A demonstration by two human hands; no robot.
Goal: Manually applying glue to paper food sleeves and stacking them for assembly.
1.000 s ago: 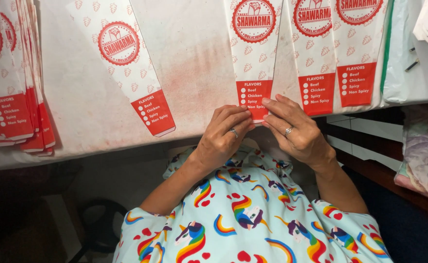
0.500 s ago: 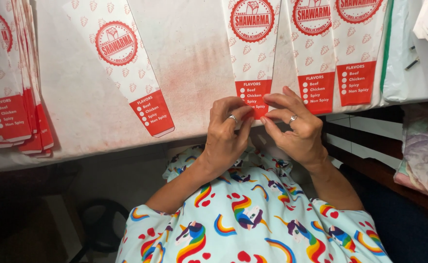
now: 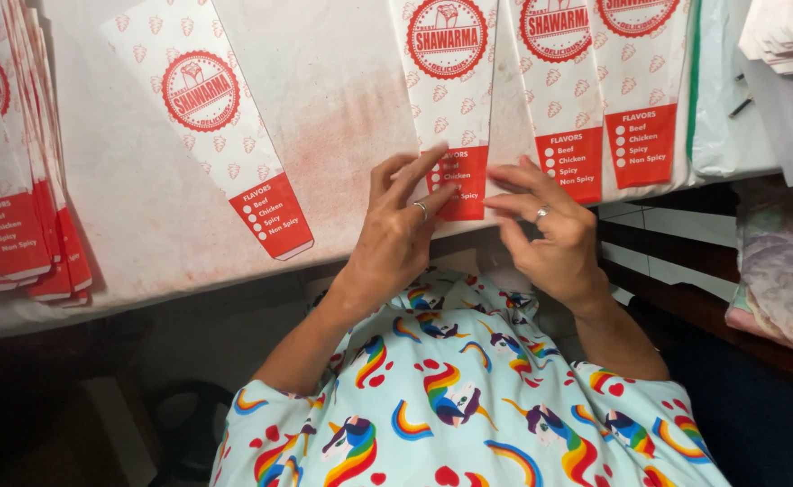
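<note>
A: White paper sleeve with a round red emblem and a red block at its near end point(image 3: 451, 99): state position.

B: It lies flat on the white, red-dusted tabletop point(image 3: 342, 99), directly ahead of both hands. Its long axis runs away from the person, the red end at the table's near edge.

A: Which hand is nearer?

B: Both reach it. The left hand point(image 3: 401, 230) rests its extended fingers point(image 3: 425, 169) on the red end, pressing down rather than closing around it. The right hand point(image 3: 545, 236) sits just beside the same end, fingers curled loosely; whether its fingertips pinch the paper edge cannot be told.

A: Neighbouring items?

B: Two matching sleeves point(image 3: 599, 90) lie side by side immediately to the right, parallel to the first. One more sleeve point(image 3: 211, 122) lies apart to the left, tilted, its red end angled toward the hands. A thick stack of the same sleeves point(image 3: 9, 180) overhangs the far-left edge.

A: Containers?

B: None visible. A pile of white folded paper point(image 3: 788, 36) sits at the upper right; patterned fabric point(image 3: 779, 271) lies below the table on the right.
</note>
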